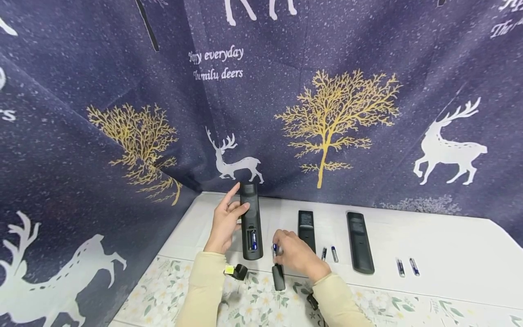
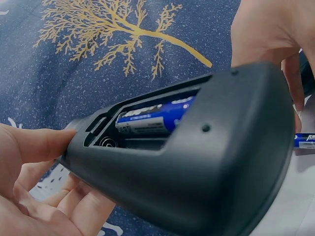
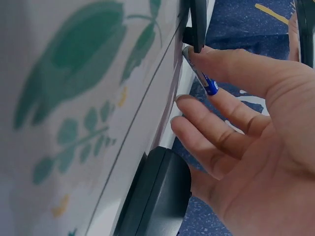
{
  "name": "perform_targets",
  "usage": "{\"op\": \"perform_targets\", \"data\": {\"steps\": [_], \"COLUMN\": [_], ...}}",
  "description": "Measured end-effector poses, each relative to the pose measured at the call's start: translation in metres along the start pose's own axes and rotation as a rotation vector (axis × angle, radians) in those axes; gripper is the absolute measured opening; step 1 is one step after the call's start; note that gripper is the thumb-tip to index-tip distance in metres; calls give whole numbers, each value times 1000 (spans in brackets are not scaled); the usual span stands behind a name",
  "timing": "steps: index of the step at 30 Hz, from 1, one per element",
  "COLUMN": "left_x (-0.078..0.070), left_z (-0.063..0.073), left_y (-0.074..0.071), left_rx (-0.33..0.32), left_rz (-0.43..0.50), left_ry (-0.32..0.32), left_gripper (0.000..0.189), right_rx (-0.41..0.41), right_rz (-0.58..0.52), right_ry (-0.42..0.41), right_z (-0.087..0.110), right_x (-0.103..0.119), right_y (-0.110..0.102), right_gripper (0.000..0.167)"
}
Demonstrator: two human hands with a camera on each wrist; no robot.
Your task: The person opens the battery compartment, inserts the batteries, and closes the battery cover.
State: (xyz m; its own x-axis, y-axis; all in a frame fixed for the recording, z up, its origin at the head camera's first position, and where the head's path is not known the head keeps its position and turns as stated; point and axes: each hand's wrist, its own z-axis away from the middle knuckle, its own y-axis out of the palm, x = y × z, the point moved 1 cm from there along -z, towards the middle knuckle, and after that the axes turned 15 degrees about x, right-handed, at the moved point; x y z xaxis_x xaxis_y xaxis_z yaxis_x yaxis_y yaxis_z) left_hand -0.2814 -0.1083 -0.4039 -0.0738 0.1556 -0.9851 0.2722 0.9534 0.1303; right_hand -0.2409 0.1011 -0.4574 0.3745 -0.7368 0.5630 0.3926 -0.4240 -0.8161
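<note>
My left hand (image 1: 226,223) holds a black remote control (image 1: 250,206) upright, its back facing me. The battery compartment is uncovered. One blue-and-silver battery (image 2: 155,118) lies in it, and beside that battery a bare spring (image 2: 108,142) shows in the left wrist view. My right hand (image 1: 297,253) is low over the table, right of the remote. Between its thumb and index finger it pinches a second battery (image 3: 202,73); the other fingers are spread. Just below that hand, in the head view, lies a small black battery cover (image 1: 278,278).
Two more black remotes lie on the white table: a shorter one (image 1: 306,227) behind my right hand, and a longer one (image 1: 360,243) farther right. A pair of batteries (image 1: 329,254) sits between them, another pair (image 1: 407,267) at the right. A deer-print cloth (image 1: 261,100) hangs behind.
</note>
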Motion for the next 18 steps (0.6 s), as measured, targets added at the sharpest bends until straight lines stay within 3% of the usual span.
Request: {"op": "perform_targets", "data": {"steps": [5,18], "left_x": [0,-1], "left_z": [0,1], "left_y": [0,1], "left_rx": [1,-5], "left_rz": [0,-6], "left_ry": [1,1], "left_gripper": [69,69], "right_rx": [15,-20], "right_rz": [-38,-15], "right_ry": [-28,-78], "right_z": [0,1], "right_x": [0,-1], "right_y": [0,0], "right_gripper": [38,34]}}
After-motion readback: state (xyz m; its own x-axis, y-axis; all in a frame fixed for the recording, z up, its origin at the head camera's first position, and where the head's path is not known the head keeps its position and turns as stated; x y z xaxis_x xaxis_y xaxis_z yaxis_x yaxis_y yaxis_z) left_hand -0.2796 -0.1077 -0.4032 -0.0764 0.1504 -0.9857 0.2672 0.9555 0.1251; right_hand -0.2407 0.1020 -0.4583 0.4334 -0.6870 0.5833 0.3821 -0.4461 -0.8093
